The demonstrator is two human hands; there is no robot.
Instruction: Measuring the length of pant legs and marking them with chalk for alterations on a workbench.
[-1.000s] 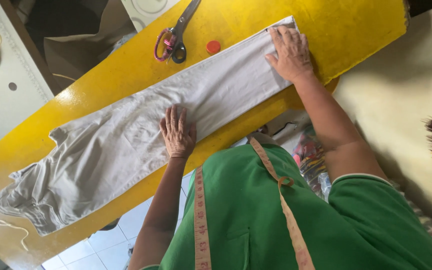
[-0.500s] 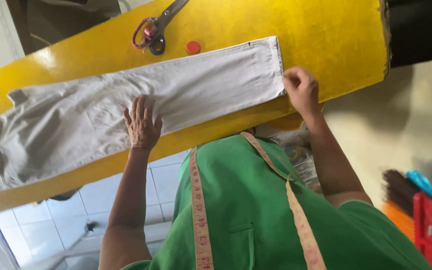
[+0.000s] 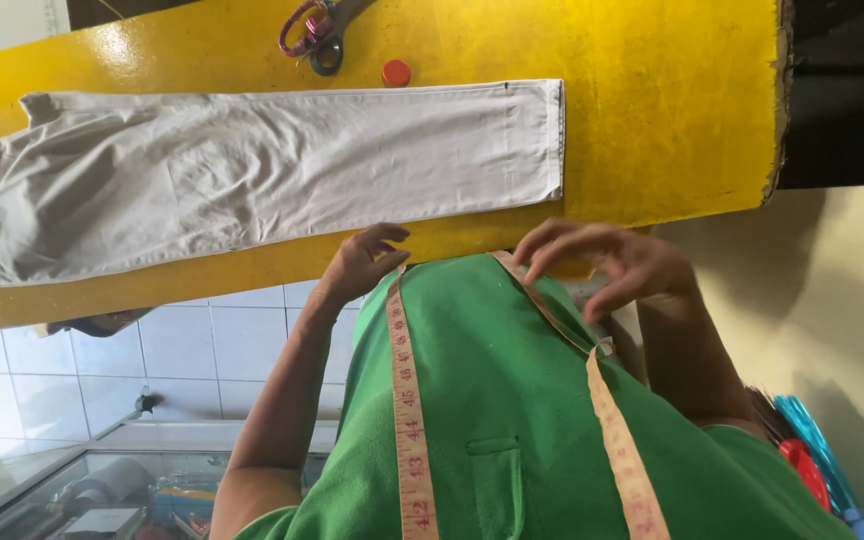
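— Where are the hands?

— Both sit low in the middle of the frame, off the cloth, at the near edge of the yellow tabletop (image 3: 672, 110). The left hand (image 3: 362, 262) is loosely curled and half open, with thumb and fingers apart. It is just beside the top of the measuring tape (image 3: 407, 400) that hangs down the green shirt (image 3: 512, 400). I see nothing gripped in it.

— And the right?

— The right hand (image 3: 617, 265) is a little blurred. Its fingers are bent and spread, and the fingertips hover at the tape's other strand near the collar. They look apart rather than pinched, so it seems empty too.

— And the garment?

— The pale trousers (image 3: 282, 175) lie flat across the tabletop from the left edge of the frame towards the centre. One leg is stretched out straight, and its hemmed end (image 3: 552, 140) stops short of the right side of the tabletop. The waist end at the far left is rumpled. Above the trousers, at the top of the frame, lie a pair of scissors (image 3: 317, 30) and a small red cap (image 3: 396, 72), both clear of the cloth.

— What step would you call this?

— Going by how things lie, the leg is laid out and smoothed, and the hands are going for the tape.

— What would that call for?

— It needs a real pinch on one strand, with the other hand free to draw the tape off the neck. The leg should not be nudged, since the hem lies straight as it is.
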